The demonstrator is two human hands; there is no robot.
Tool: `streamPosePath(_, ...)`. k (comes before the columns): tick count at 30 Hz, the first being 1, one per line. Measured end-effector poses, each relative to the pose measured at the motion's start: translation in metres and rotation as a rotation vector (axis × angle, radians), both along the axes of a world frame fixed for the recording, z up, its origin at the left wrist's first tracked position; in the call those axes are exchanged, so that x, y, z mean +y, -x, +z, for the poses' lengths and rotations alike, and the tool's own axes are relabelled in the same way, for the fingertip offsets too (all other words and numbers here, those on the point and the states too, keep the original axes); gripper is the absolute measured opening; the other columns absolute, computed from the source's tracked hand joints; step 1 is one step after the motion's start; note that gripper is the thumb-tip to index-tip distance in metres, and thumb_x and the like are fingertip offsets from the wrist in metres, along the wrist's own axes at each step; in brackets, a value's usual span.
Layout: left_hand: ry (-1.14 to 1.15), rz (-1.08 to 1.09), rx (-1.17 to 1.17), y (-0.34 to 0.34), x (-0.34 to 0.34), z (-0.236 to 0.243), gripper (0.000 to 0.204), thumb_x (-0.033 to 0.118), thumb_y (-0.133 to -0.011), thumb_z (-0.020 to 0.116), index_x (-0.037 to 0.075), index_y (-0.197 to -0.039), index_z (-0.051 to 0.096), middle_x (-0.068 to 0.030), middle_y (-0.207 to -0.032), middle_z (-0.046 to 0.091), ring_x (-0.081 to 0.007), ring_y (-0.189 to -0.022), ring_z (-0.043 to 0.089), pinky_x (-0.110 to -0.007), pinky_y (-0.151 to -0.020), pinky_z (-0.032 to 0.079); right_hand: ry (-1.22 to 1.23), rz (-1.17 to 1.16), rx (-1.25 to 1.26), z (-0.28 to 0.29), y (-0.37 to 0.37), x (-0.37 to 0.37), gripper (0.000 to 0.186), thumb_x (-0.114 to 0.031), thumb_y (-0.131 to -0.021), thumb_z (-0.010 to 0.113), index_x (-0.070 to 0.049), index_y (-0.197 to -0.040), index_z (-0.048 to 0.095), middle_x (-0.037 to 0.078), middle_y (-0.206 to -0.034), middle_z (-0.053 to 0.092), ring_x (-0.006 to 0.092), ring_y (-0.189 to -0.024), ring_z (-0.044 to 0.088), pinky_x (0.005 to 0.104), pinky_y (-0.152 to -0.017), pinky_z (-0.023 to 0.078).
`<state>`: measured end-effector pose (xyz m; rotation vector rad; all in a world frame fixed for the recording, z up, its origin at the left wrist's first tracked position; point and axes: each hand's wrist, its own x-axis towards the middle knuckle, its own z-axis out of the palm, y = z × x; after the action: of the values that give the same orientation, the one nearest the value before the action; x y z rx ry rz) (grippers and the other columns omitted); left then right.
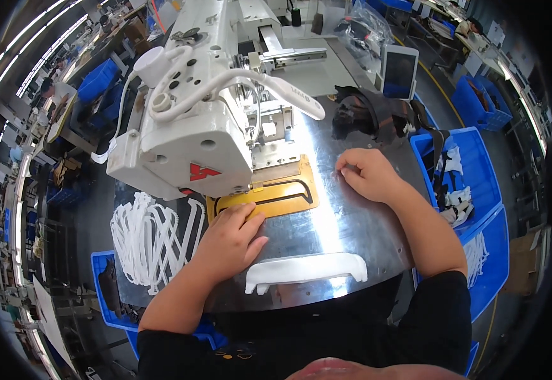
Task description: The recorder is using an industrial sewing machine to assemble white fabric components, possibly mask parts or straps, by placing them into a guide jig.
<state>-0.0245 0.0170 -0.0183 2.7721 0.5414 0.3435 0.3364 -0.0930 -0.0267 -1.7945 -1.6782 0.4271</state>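
Observation:
A yellow template plate (269,204) with a black-edged slot lies under the head of a large white sewing machine (190,142). My left hand (230,237) rests with its fingers stretched out on the plate's near left edge. Over the metal table, to the right of the plate, my right hand (372,174) is closed, thumb and forefinger drawn together. Whatever may be between those fingertips is too small to make out. Nearer to me lies a stack of white curved strips (306,271). The machine head hides the plate's far left part.
A heap of white strips (146,237) lies left of my left hand. Dark straps (368,114) are piled beyond my right hand, near a tablet-like screen (398,73). Blue bins (488,171) flank the metal table (377,247) on the right, with another blue bin (101,263) at left.

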Motion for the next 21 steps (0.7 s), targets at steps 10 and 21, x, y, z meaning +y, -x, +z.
streamPosePath(10,-0.027,-0.03,0.001,-0.002,0.001,0.0,0.047,0.028,-0.096,0.078,0.004,-0.135,0.07,-0.0215,-0.145,0.064,-0.0409,-0.133,0.061,-0.05,-0.115,0.049,-0.027,0.162,-0.168,0.009,0.011,-0.004,0.014,-0.014,-0.093,0.071,-0.007,-0.103,0.077,0.01,-0.104,0.076,0.0332,-0.09,0.073,0.044,-0.081,0.058)
streamPosePath(21,-0.02,-0.037,-0.006,-0.001,0.0,0.001,0.046,0.027,-0.096,0.077,0.003,-0.135,0.07,-0.0233,-0.146,0.062,-0.0423,-0.136,0.059,-0.051,-0.118,0.047,-0.073,0.278,-0.292,0.019,0.02,-0.008,0.019,-0.02,-0.093,0.073,-0.009,-0.105,0.081,0.007,-0.113,0.078,0.029,-0.095,0.076,0.0403,-0.082,0.061)
